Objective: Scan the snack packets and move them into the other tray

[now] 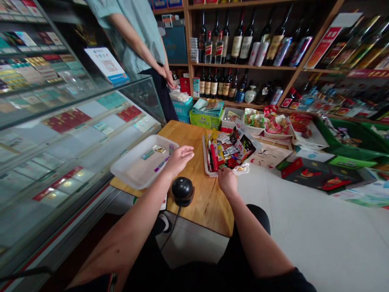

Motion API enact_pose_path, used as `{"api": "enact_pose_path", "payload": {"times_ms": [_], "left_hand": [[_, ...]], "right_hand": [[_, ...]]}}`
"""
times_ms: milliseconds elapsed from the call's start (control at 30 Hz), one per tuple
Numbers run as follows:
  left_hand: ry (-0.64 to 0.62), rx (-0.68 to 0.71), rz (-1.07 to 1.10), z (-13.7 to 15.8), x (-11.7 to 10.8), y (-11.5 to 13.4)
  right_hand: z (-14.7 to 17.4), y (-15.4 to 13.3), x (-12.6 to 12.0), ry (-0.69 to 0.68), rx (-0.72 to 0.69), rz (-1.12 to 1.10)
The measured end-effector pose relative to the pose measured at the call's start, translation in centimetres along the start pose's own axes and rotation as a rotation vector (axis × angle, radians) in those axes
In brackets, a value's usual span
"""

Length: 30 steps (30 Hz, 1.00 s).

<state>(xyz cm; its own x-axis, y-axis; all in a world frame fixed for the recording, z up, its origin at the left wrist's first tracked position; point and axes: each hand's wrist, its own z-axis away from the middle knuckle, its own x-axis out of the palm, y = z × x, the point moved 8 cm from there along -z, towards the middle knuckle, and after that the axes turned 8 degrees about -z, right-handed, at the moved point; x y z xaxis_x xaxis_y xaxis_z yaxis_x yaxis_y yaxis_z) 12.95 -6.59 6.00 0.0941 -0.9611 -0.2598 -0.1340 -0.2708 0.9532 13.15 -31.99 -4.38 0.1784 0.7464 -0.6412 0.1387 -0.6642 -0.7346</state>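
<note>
My left hand (180,159) is raised over the wooden table (202,202), fingers stretched out and nothing visible in them. Just left of it sits a shallow white tray (130,168) with a few small packets, among them a purple one (161,164). My right hand (227,181) is at the near rim of a white basket (208,168) packed with colourful snack packets (229,150). Its fingers are curled closed, and what they grip is hidden. Close by the right fingers, a whitish wrapper (241,167) lies at the basket's front corner.
A black dome-shaped device (182,188) with a cable stands at the table's near edge. On the left is a glass display counter (91,121), with a person (136,40) standing behind the table. Bottle shelves (243,67) line the back; snack trays and boxes (322,174) sit right.
</note>
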Motion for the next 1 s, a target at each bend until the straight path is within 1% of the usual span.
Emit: {"api": "enact_pose_path", "payload": {"times_ms": [100,167,267,400,500,600,667,767,867,1000], "left_hand": [[0.096,-0.006,0.011,2.4,-3.1,-0.9],[0.179,-0.018,-0.011,4.0,-5.5,-2.1],[0.28,-0.072,-0.116,6.2,-9.4,-5.2],[0.395,-0.163,-0.307,8.4,-14.6,-9.9],[0.405,-0.183,-0.465,9.1,-17.1,-12.1],[0.362,-0.195,-0.625,8.7,-18.3,-13.4],[0.299,-0.225,-0.719,7.8,-18.5,-14.2],[0.165,-0.295,-0.818,5.7,-18.2,-15.7],[0.046,-0.347,-0.904,3.3,-17.7,-17.1],[-0.027,-0.378,-0.939,0.7,-16.9,-18.6]], "right_hand": [[0.6,0.0,0.3,-0.014,-0.076,-0.033],[1.0,-0.1,0.4,-0.039,-0.117,-0.047],[1.4,-0.2,0.4,-0.083,-0.145,-0.012],[2.0,-0.2,0.2,-0.1,-0.157,0.032],[3.3,-0.1,0.2,-0.105,-0.161,0.01],[5.1,0.0,0.1,-0.109,-0.153,-0.013],[6.4,-0.1,0.0,-0.101,-0.15,-0.013],[7.9,-0.4,-0.2,-0.081,-0.163,0.001],[8.6,-0.4,-0.2,-0.068,-0.164,0.019],[8.7,-0.2,0.0,-0.067,-0.145,0.044]]}}
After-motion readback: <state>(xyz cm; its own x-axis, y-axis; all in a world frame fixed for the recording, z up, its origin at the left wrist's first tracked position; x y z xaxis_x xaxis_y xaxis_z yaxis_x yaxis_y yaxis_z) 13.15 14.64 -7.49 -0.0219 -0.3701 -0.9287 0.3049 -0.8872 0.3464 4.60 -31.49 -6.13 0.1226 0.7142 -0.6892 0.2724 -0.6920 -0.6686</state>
